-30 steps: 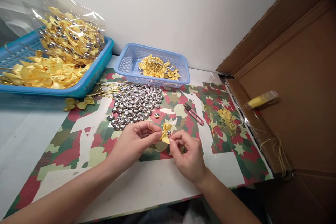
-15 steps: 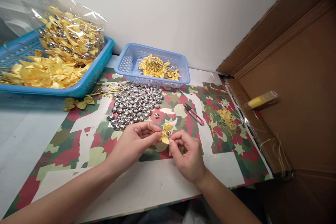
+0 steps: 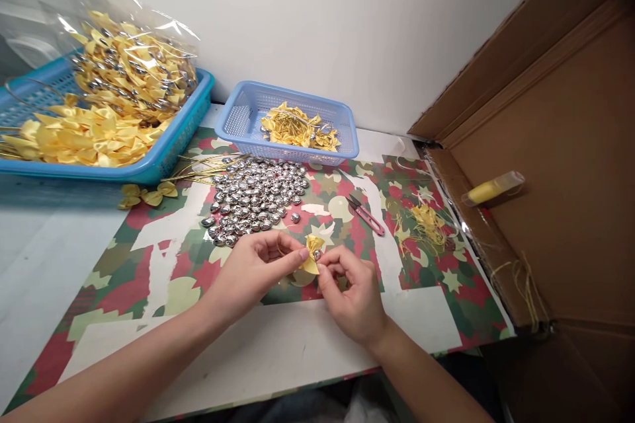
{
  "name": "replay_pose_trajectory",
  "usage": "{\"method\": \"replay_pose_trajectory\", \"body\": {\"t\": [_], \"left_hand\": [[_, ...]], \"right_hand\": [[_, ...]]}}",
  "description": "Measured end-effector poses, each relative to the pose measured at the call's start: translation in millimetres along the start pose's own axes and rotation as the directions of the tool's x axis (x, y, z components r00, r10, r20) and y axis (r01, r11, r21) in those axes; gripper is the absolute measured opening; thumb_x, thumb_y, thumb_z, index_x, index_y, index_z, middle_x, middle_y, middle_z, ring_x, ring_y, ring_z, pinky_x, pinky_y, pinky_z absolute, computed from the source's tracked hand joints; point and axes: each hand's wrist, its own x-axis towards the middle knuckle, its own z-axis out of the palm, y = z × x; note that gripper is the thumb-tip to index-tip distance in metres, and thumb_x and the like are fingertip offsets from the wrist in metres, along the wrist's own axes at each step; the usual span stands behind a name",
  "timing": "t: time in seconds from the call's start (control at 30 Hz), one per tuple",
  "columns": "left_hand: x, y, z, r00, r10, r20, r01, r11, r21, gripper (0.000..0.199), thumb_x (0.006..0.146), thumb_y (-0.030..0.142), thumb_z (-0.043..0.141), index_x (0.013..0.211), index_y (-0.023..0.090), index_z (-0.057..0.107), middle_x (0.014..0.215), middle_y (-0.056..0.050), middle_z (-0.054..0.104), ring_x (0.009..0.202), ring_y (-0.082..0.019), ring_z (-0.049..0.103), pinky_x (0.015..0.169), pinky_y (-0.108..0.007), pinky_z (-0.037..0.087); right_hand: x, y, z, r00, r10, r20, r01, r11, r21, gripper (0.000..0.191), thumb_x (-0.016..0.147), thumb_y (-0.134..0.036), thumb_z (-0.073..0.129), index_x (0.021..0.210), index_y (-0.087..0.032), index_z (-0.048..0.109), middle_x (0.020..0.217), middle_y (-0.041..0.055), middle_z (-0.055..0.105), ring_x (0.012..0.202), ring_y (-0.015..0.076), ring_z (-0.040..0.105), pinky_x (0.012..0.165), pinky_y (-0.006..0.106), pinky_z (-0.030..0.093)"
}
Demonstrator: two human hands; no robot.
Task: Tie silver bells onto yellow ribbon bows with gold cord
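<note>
My left hand (image 3: pixel 262 266) pinches a yellow ribbon bow (image 3: pixel 313 244) between thumb and fingertips, over the near part of the patterned sheet. A small silver bell (image 3: pixel 317 254) sits against the middle of the bow. My right hand (image 3: pixel 353 291) is closed, with thumb and forefinger pinching at the bow's lower right edge beside the bell. What exactly lies between those fingertips is partly hidden. Just beyond my left hand a heap of silver bells (image 3: pixel 255 195) covers the sheet, and one loose bell (image 3: pixel 296 217) lies at its right.
Pink-handled thread snips (image 3: pixel 367 215) lie right of the heap, near yellow thread scraps (image 3: pixel 429 225). A small blue basket (image 3: pixel 288 87) holds finished-looking bows. At left, a larger blue basket (image 3: pixel 163 162) holds bows and a filled clear bag (image 3: pixel 133 66). Cardboard (image 3: pixel 555 145) walls the right side.
The bow has tilted slightly between my fingers, and its lower part has shifted a little left. Both hands keep nearly the same place. The loose bell beside the heap looks slightly turned.
</note>
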Motion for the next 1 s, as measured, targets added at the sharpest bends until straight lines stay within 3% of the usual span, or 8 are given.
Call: {"method": "replay_pose_trajectory", "body": {"t": [0.5, 1.0], "left_hand": [[1.9, -2.7, -4.1, 0.999, -0.043, 0.032, 0.043, 0.999, 0.006, 0.027, 0.069, 0.040, 0.074, 0.065, 0.014, 0.065, 0.064, -0.001, 0.065, 0.058, -0.010, 0.055, 0.054, -0.019, 0.042], [0.3, 1.3, -0.3, 1.000, -0.002, -0.013, 0.003, 0.999, 0.054, 0.030, 0.069, 0.042, 0.073, 0.060, 0.016, 0.061, 0.058, 0.000, 0.058, 0.053, -0.011, 0.052, 0.050, -0.021, 0.041]], "right_hand": [[-0.1, -0.7, 0.4, 0.999, -0.023, -0.025, 0.022, 0.999, -0.050, 0.011, 0.085, -0.014, 0.049, 0.074, -0.016, 0.051, 0.054, -0.0067, 0.043, 0.041, 0.0039, 0.035, 0.041, 0.016, 0.029], [-1.0, 0.3, 1.5, 0.999, 0.029, -0.029, -0.030, 0.997, -0.068, 0.011, 0.083, -0.018, 0.050, 0.072, -0.018, 0.050, 0.051, -0.0069, 0.040, 0.042, 0.0055, 0.035, 0.042, 0.018, 0.029]]}}
